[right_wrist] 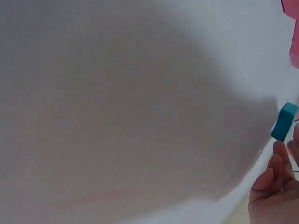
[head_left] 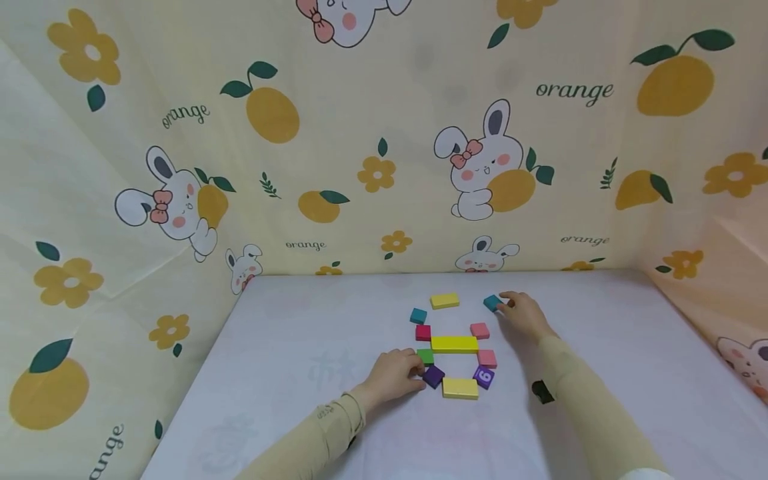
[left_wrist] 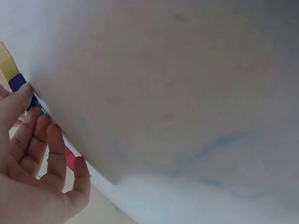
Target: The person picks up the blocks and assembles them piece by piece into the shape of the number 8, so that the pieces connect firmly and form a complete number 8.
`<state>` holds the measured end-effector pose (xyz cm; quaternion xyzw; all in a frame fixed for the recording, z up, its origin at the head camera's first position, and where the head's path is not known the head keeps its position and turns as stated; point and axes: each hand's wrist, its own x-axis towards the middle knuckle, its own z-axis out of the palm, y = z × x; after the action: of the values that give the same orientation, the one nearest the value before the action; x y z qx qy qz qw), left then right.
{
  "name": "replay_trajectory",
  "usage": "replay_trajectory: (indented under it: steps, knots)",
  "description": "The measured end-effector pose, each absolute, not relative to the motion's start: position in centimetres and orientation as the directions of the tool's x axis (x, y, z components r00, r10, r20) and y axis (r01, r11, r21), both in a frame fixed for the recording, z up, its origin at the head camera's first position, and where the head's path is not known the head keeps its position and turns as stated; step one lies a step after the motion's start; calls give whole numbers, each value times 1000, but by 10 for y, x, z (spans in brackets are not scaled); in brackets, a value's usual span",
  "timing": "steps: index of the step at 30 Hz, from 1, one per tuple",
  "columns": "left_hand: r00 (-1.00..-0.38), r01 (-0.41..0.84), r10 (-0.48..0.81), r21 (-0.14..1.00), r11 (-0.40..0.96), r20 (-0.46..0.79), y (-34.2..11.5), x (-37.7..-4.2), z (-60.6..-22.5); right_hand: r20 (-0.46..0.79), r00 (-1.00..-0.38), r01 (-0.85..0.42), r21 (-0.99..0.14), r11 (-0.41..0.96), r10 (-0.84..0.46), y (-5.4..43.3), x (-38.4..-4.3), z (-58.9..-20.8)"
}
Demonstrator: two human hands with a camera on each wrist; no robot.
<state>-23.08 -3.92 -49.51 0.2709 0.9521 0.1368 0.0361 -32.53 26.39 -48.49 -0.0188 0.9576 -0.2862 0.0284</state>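
Note:
In the head view, my left hand (head_left: 393,377) reaches in from the left and pinches a dark purple block (head_left: 433,377) between thumb and fingertips. The left wrist view shows the thumb (left_wrist: 21,100) against this block, the other fingers loosely bent. Farther back, my right hand (head_left: 528,317) has thumb and index fingertips at the near corner of a small teal block (head_left: 493,303). In the right wrist view a fingertip meets the end of that teal block (right_wrist: 284,123). A green block (head_left: 425,357) lies just behind the purple one.
Flat blocks form an outline on the white table (head_left: 288,333): a long yellow bar (head_left: 454,345), two shorter yellow ones (head_left: 460,389) (head_left: 445,301), a red (head_left: 423,333), two pinks (head_left: 479,331), a second teal (head_left: 418,316) and a purple "6" block (head_left: 483,377). Printed cloth (head_left: 372,107) rises behind.

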Motion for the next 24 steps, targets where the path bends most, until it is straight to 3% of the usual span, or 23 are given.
replay_trajectory:
  steps: [11,18,24]
  knots:
    - [-846,513,533,292,807,13,-40,-229,-496,-3,-999,-32,-564,825,-40,260,-329,-495]
    - [-845,517,534,281,809,18,-40,-231,-499,-138,-990,115,-649,752,33,258,-327,-494]
    - [-848,513,530,278,812,17,-40,-230,-498,-254,-967,201,-713,671,20,250,-329,-495]
